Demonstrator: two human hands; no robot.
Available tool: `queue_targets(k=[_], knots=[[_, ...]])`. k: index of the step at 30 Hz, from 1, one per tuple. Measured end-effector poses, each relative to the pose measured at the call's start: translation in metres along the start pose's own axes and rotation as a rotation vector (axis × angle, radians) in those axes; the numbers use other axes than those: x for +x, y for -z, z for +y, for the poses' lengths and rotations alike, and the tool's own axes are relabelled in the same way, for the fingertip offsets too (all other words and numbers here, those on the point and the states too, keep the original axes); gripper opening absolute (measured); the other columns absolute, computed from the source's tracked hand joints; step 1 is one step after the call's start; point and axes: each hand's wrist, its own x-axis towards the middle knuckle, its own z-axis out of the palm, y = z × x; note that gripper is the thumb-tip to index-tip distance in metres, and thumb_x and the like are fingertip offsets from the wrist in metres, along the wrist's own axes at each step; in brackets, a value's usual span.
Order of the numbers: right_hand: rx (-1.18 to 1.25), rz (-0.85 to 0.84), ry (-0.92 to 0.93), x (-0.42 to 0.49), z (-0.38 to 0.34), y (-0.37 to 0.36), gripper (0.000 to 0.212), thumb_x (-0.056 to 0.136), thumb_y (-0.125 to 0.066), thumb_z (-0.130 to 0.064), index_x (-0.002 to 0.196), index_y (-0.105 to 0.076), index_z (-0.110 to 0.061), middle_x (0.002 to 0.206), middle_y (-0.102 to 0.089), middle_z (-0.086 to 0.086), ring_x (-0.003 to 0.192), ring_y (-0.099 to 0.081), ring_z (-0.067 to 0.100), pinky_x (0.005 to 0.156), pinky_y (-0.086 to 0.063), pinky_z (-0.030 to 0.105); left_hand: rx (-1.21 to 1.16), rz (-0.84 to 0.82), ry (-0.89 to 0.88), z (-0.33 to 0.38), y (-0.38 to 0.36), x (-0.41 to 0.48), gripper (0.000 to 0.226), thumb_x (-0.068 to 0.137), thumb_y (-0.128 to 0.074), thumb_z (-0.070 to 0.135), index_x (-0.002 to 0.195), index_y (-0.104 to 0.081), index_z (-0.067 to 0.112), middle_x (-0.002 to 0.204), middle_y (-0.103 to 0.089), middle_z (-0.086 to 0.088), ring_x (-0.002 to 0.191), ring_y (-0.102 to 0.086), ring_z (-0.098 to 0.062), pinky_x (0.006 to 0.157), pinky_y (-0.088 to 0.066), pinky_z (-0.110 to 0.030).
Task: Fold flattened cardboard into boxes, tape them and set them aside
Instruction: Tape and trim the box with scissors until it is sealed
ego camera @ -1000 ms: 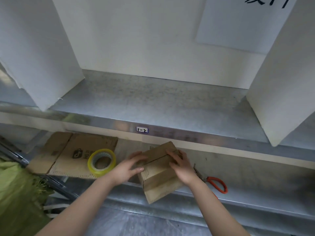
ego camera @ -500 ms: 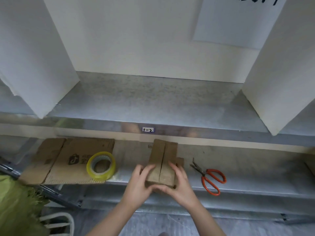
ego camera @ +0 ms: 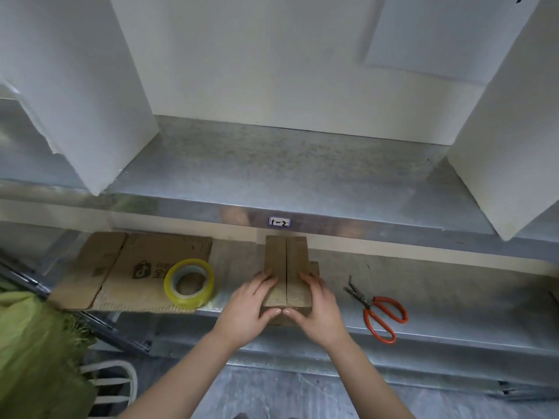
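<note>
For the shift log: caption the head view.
Left hand and right hand press the box flaps shut; tape roll left, scissors right.

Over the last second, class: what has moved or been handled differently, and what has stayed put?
The box was turned from a skewed tilt to lie square, its seam pointing straight away. The left hand and right hand slid to its near end, fingers pressing the flaps flat, thumbs meeting at the front. The tape roll, flattened cardboard and scissors stayed put.
</note>
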Motion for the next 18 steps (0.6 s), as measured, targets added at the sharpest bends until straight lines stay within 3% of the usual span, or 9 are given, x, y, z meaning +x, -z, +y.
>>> queue_targets(k=[1, 3, 7, 12, 18], knots=[[-0.064, 0.037, 0.024, -0.004, 0.000, 0.003, 0.089, 0.072, -0.050, -0.081, 0.143, -0.038, -0.029, 0.148, -0.037, -0.001, 0.137, -0.033, 0.021, 0.110, -0.034, 0.039, 0.047, -0.011, -0.022, -0.001, 0.003, -0.002, 0.072, 0.087, -0.033, 0.066, 0.150, -0.022, 0.031, 0.157, -0.018, 0.011, 0.145, -0.014, -0.013, 0.116, -0.017, -0.031], [-0.167, 0.155, 0.107, -0.010, -0.005, 0.009, 0.076, 0.080, -0.043, -0.076, 0.140, -0.043, -0.029, 0.145, -0.043, -0.001, 0.139, -0.031, 0.023, 0.109, -0.035, 0.042, 0.106, -0.018, -0.061, -0.005, 0.012, -0.005, 0.070, 0.090, -0.033, 0.065, 0.150, -0.018, 0.034, 0.157, -0.017, 0.012, 0.147, -0.009, -0.013, 0.116, -0.010, -0.031], [-0.267, 0.249, 0.297, -0.013, -0.030, 0.015, 0.050, 0.090, -0.046, -0.051, 0.134, -0.052, -0.027, 0.137, -0.053, 0.001, 0.133, -0.041, 0.026, 0.108, -0.040, 0.044, 0.282, 0.078, -0.126, -0.026, 0.036, -0.018, 0.060, 0.092, -0.036, 0.060, 0.144, -0.036, 0.029, 0.148, -0.041, 0.006, 0.140, -0.032, -0.019, 0.115, -0.017, -0.032], [-0.245, 0.144, 0.452, -0.011, -0.087, -0.021, 0.045, 0.091, -0.047, -0.041, 0.132, -0.054, -0.024, 0.132, -0.057, -0.001, 0.129, -0.046, 0.023, 0.108, -0.039, 0.039, 0.402, 0.077, -0.030, -0.076, 0.061, -0.042, 0.055, 0.088, -0.041, 0.052, 0.130, -0.053, 0.019, 0.132, -0.057, -0.003, 0.125, -0.050, -0.026, 0.109, -0.021, -0.036], [-0.156, -0.061, 0.295, -0.002, -0.123, -0.102, 0.047, 0.093, -0.051, -0.029, 0.139, -0.047, -0.021, 0.140, -0.051, 0.000, 0.135, -0.038, 0.021, 0.114, -0.033, 0.038, 0.372, -0.082, 0.083, -0.133, 0.066, -0.065, 0.063, 0.084, -0.040, 0.052, 0.136, -0.050, 0.018, 0.138, -0.053, -0.004, 0.132, -0.043, -0.026, 0.111, -0.030, -0.044]])
